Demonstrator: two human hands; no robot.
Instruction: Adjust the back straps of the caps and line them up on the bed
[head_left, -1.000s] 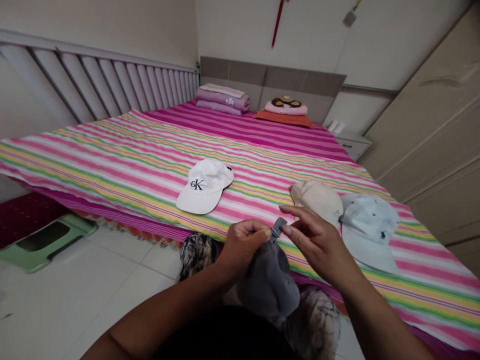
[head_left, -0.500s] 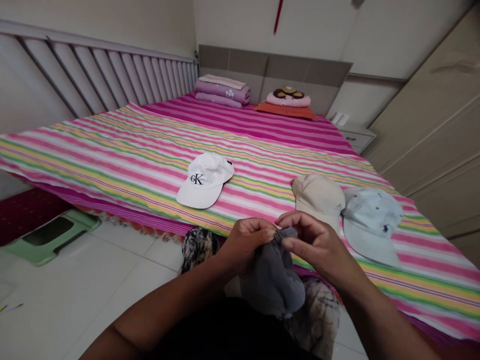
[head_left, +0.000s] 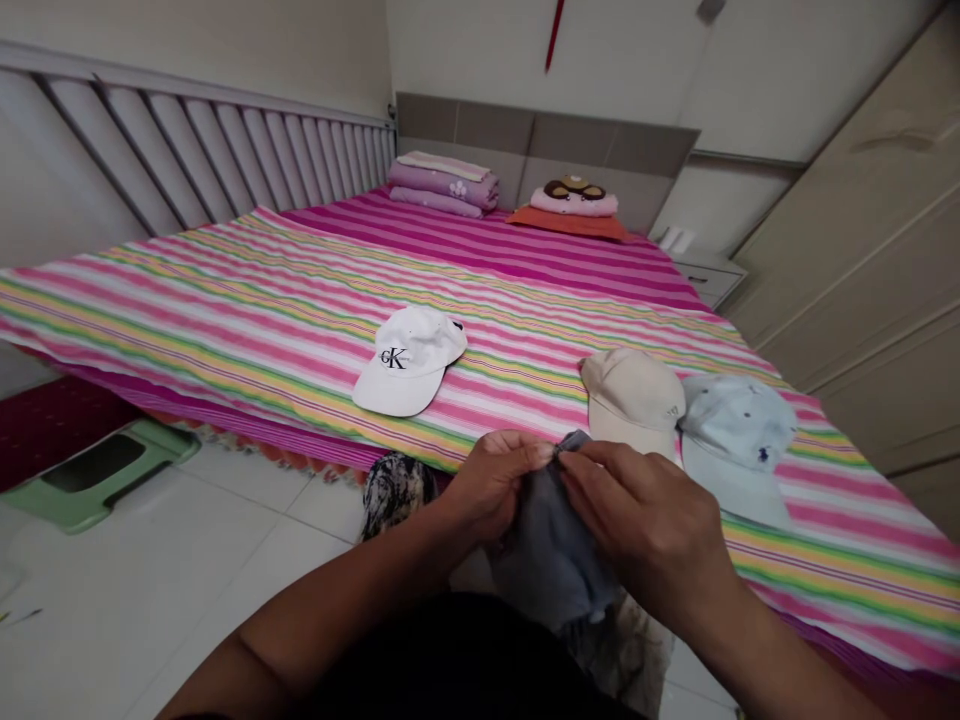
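A grey-blue cap hangs over my lap, its strap end pinched between both hands. My left hand is closed on the strap from the left, thumb on top. From the right, my right hand grips the same strap by its small metal buckle, fingertips almost touching the left thumb. The buckle is mostly hidden by the fingers. On the bed lie a white cap with black "CK" letters, a beige cap just beyond my right hand, and a pale blue cap beside it.
The caps rest on a striped bedspread. Folded purple bedding and an orange pillow lie by the headboard. A green stool stands on the floor at left; a wardrobe is at right.
My right hand has turned over and closed in on the strap end, its back now facing up and covering more of the grey-blue cap. My left hand has barely moved.
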